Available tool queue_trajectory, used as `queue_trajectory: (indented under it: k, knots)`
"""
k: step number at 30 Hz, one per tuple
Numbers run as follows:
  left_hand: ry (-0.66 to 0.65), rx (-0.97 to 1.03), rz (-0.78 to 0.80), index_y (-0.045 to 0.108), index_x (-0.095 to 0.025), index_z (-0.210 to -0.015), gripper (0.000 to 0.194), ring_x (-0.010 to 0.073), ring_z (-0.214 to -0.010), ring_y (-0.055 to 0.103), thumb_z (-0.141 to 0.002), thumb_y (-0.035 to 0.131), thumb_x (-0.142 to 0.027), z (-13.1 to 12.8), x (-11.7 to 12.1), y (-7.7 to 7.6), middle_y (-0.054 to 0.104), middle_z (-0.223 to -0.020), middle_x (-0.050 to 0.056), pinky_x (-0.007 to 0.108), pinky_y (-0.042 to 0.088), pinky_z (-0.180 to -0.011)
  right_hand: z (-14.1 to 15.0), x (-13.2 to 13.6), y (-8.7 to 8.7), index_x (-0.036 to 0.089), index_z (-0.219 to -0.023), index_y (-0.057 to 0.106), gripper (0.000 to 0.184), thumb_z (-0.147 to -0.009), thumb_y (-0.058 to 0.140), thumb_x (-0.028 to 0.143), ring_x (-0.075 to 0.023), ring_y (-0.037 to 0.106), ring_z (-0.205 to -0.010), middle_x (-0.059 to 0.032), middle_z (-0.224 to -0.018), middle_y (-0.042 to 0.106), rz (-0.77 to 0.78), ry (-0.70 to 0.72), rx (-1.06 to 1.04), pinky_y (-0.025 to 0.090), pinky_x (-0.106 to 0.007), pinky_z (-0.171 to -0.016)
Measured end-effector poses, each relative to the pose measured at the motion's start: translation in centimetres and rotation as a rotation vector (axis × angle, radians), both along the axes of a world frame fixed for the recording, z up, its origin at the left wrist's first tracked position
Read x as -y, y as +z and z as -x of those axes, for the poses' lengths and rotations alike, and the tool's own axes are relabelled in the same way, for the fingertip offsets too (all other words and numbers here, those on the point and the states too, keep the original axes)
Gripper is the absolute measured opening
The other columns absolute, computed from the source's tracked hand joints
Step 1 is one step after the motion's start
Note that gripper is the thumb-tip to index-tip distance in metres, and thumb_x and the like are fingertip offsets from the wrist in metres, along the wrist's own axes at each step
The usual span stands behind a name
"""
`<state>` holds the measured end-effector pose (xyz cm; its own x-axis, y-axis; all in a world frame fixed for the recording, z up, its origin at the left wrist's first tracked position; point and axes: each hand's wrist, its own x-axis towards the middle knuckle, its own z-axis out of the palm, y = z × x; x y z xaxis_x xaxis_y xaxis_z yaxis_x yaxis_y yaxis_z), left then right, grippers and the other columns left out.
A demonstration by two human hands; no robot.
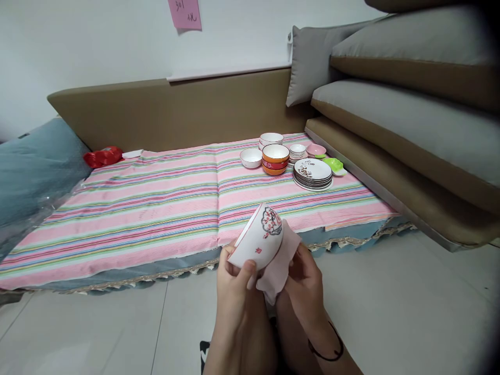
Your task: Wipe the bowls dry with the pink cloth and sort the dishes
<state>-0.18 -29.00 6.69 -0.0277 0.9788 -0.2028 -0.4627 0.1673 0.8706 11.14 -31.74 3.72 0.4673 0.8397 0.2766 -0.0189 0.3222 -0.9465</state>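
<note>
Above the pale floor, just off the near edge of the striped cover (175,208), the left hand (236,271) pinches a tilted white bowl (260,237) by its rim, its grip pressed together on it. The right hand (307,276) pinches a pale cloth (279,265) against the bowl's right side. Farther off, toward the right, stand stacked orange and red bowls (275,160) and, just right of them, stacked plates (313,172).

Soft light, dark blurred right edge.
</note>
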Motion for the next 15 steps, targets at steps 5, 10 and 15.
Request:
queue_trajectory:
  k: [5, 10, 15]
  knots:
    - [-0.082, 0.115, 0.087, 0.057, -0.018, -0.121, 0.072, 0.0294, -0.108, 0.061, -0.063, 0.078, -0.055, 0.3, 0.0, -0.3, 0.062, -0.123, 0.014, 0.035, 0.054, -0.082, -1.1, -0.1, -0.7, 0.035, -0.127, 0.058, 0.055, -0.079, 0.066, 0.01, -0.0317, 0.051, -0.124, -0.0086, -0.138, 0.047, -0.29, -0.137, 0.637, 0.055, -0.049, -0.092]
    - [-0.108, 0.143, 0.142, 0.053, -0.019, -0.128, 0.073, 0.033, -0.122, 0.053, -0.068, 0.075, -0.054, 0.4, -0.3, -0.4, 0.055, -0.136, 0.015, 0.039, 0.053, -0.089, -1.5, -0.6, -1.8, 0.038, -0.134, 0.051, 0.066, -0.079, 0.064, 0.004, -0.0308, 0.053, -0.123, -0.008, -0.138, 0.046, -0.347, -0.149, 0.714, 0.056, -0.048, -0.09]
    - [-0.109, 0.135, 0.113, 0.053, -0.015, -0.129, 0.076, 0.0352, -0.123, 0.052, -0.067, 0.076, -0.054, 0.3, -0.4, -1.1, 0.057, -0.132, 0.019, 0.04, 0.052, -0.092, -0.3, -0.3, -1.4, 0.032, -0.134, 0.051, 0.052, -0.085, 0.064, 0.021, -0.0289, 0.057, -0.116, -0.011, -0.13, 0.051, -0.16, -0.164, 0.492, 0.057, -0.044, -0.086]
